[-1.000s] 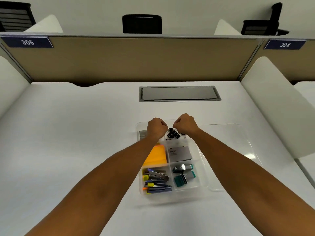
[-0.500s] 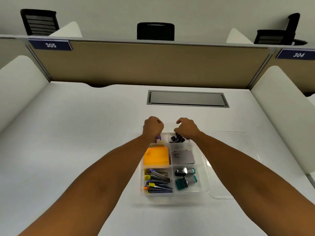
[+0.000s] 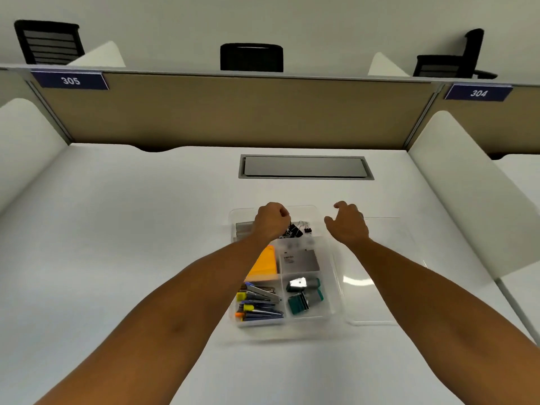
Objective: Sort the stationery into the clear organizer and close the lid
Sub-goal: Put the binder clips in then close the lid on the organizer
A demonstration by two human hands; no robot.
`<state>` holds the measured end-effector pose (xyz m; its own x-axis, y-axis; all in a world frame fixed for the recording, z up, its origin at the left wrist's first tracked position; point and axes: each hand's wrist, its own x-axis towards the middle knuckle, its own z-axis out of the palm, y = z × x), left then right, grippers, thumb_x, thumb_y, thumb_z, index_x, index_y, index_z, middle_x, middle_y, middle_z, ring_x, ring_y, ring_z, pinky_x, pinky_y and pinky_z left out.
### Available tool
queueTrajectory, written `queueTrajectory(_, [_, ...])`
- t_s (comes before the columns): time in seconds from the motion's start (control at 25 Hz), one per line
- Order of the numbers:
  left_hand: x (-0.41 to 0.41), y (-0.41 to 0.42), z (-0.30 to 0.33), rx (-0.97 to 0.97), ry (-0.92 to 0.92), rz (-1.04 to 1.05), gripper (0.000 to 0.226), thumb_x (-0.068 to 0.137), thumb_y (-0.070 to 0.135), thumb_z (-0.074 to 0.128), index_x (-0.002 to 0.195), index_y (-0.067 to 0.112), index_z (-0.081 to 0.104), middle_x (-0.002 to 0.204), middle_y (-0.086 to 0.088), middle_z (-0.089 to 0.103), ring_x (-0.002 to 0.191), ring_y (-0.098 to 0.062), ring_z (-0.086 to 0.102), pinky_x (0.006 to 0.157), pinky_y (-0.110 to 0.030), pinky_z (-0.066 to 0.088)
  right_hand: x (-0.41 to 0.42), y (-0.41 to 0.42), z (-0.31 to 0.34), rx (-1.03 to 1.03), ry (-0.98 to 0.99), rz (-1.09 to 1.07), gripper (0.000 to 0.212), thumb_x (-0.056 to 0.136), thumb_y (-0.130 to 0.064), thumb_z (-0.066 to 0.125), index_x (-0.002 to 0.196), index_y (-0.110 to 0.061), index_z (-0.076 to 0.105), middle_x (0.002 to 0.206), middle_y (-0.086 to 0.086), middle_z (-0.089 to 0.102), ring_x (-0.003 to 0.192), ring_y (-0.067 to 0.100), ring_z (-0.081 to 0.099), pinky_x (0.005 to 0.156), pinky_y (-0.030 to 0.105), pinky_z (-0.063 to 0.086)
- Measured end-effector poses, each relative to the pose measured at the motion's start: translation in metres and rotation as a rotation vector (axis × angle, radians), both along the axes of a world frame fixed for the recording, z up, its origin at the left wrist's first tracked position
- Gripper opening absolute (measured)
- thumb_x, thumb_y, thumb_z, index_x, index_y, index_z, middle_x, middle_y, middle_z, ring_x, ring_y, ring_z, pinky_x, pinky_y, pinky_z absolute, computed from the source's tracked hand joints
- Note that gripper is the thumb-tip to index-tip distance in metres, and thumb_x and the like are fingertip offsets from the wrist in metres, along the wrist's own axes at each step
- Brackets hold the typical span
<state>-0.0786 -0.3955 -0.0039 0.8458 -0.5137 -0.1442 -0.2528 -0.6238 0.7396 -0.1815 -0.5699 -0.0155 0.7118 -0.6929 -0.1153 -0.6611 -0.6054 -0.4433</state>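
**Hands at the organizer's far end**

The clear organizer [image 3: 333,276] lies mid-desk [image 3: 117,244], long axis running away from the person, lid [image 3: 377,302] flat beside its right edge. Left hand [image 3: 270,220] clenched, contents unclear; right hand [image 3: 347,222] loosely open above the far right corner.

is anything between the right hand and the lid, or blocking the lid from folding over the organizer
Nothing visible lies between the right hand and the lid, which lies open flat right of the organizer. The left hand sits over the far compartments, in the lid's closing path.
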Motion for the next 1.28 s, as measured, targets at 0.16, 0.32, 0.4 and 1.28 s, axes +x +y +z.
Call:
queueTrajectory(0.16, [-0.030, -0.027, -0.008, 0.017, 0.020, -0.091, 0.014, 0.087, 0.015, 0.061, 0.092, 0.011, 0.073, 0.097, -0.005, 0.073, 0.090, -0.020, 0.065, 0.079, -0.030, 0.052, -0.064, -0.044, -0.020, -0.008, 0.327, -0.259, 0.077, 0.083, -0.058, 0.061, 0.138, -0.011, 0.036, 0.143, 0.017, 0.036, 0.129, 0.041, 0.037, 0.102, 0.050, 0.037])
queueTrajectory(0.32, [-0.049, -0.044, -0.009, -0.005, 0.020, -0.153, 0.018, 0.088, 0.016, 0.060, 0.100, 0.008, 0.070, 0.103, -0.008, 0.071, 0.095, -0.023, 0.064, 0.086, -0.035, 0.054, -0.106, -0.069, -0.030, 0.120, 0.603, -0.261, 0.121, 0.065, -0.079, 0.065, 0.151, -0.009, 0.016, 0.155, 0.021, 0.018, 0.141, 0.042, 0.028, 0.113, 0.051, 0.028])
queueTrajectory(0.4, [-0.065, -0.058, -0.007, -0.015, -0.016, -0.214, 0.022, 0.088, 0.016, 0.058, 0.105, 0.008, 0.069, 0.105, -0.008, 0.070, 0.098, -0.023, 0.063, 0.088, -0.034, 0.052, -0.116, -0.076, -0.031, 0.103, 0.608, -0.255, 0.127, 0.062, -0.080, 0.067, 0.152, -0.007, 0.014, 0.156, 0.023, 0.016, 0.142, 0.043, 0.027, 0.114, 0.053, 0.027])
queueTrajectory(1.28, [-0.143, -0.112, -0.045, 0.279, 0.027, -0.660, 0.042, 0.092, 0.031, 0.059, 0.130, 0.015, 0.055, 0.139, -0.010, 0.046, 0.126, -0.025, 0.046, 0.102, -0.034, 0.038, -0.156, -0.137, -0.005, 0.288, 0.294, -0.366, 0.075, 0.062, -0.057, 0.084, 0.109, -0.005, 0.058, 0.110, 0.016, 0.063, 0.096, 0.033, 0.064, 0.084, 0.044, 0.057])
